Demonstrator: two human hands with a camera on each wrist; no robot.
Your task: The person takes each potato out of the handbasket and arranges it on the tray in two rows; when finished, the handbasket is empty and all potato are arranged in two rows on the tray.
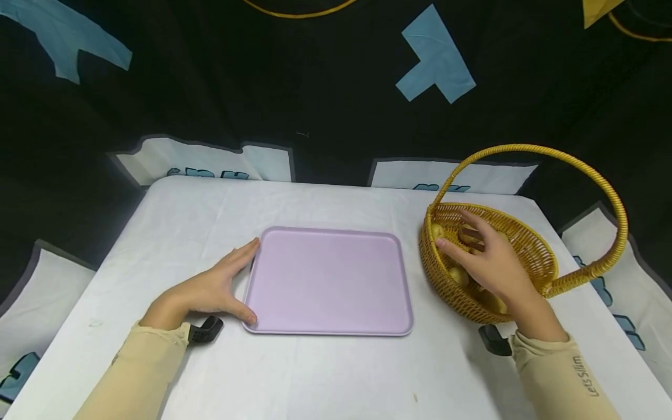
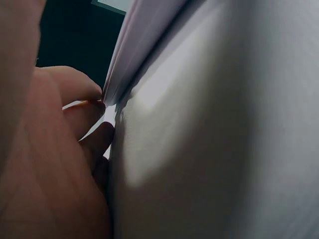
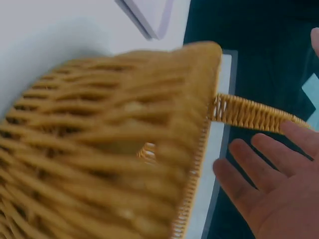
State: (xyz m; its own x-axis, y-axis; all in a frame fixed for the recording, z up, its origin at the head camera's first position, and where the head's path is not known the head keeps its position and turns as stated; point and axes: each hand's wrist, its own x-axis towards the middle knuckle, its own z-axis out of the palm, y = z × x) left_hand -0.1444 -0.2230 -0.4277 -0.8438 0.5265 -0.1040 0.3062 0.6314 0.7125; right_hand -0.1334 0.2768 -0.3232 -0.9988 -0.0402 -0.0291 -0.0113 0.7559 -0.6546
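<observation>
A flat lilac tray (image 1: 329,280) with a low raised rim lies on the white-covered table. My left hand (image 1: 210,289) rests at its left side, thumb at the near corner and fingers spread toward the far one. In the left wrist view, fingertips (image 2: 94,92) meet the tray's edge (image 2: 130,47). Over the mouth of a woven wicker basket (image 1: 462,300) to the right, my right hand (image 1: 488,256) reaches with extended fingers. Several rounded yellow-brown objects (image 1: 459,275) lie inside, partly hidden by that hand. The right wrist view shows its fingers (image 3: 264,164) beyond the basket's rim.
The basket's tall arched handle (image 1: 546,150) rises above it and leans out to the right. White cloth covers the table (image 1: 325,379). Behind stands a black curtain (image 1: 262,87) with blue patches (image 1: 438,61).
</observation>
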